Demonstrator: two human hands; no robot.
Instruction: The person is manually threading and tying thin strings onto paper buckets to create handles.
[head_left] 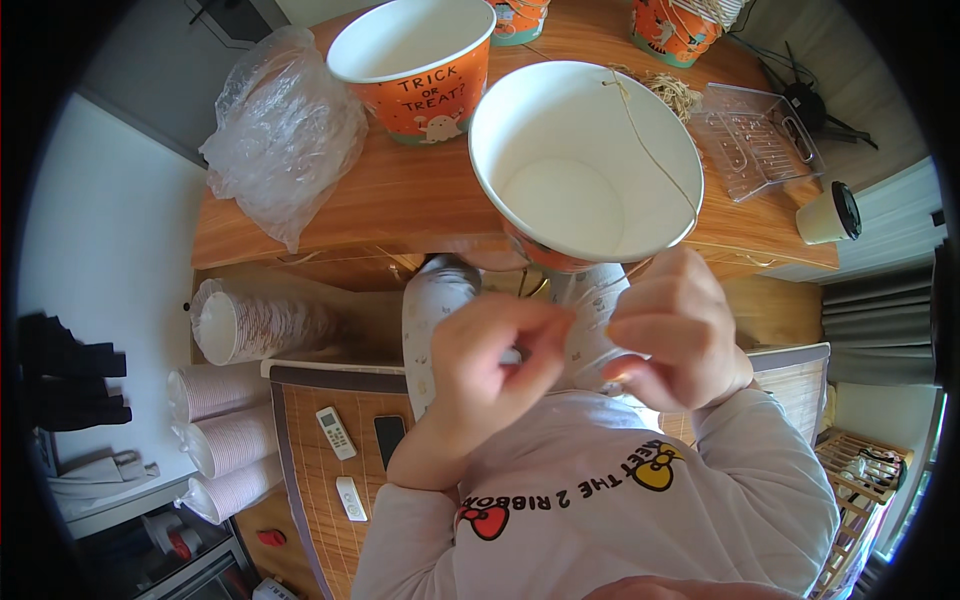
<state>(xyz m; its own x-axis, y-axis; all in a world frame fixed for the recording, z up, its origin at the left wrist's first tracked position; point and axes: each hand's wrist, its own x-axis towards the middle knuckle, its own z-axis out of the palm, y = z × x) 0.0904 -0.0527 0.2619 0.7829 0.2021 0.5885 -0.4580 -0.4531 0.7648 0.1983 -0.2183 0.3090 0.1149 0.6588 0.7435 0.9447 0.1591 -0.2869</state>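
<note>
A large white-lined paper bucket (560, 190) with an orange outside stands at the table's front edge, tilted so its inside shows. Thin twine (650, 150) passes through a hole near its far rim, crosses the opening and goes over the near right rim toward my hands. My right hand (675, 335) is closed in a pinch just below that rim, and the twine runs to its fingers. To its left, my left hand (500, 360) is also pinched, fingers curled and slightly blurred. Whatever lies between its fingertips is too fine to make out. Both hands are apart from the bucket.
Another orange bucket (425, 75) stands at the back left beside a crumpled clear plastic bag (290, 130). A twine bundle (672, 95), a clear plastic tray (755, 140) and a lidded cup (828, 215) lie to the right. Wrapped bucket stacks (230, 440) rest at lower left.
</note>
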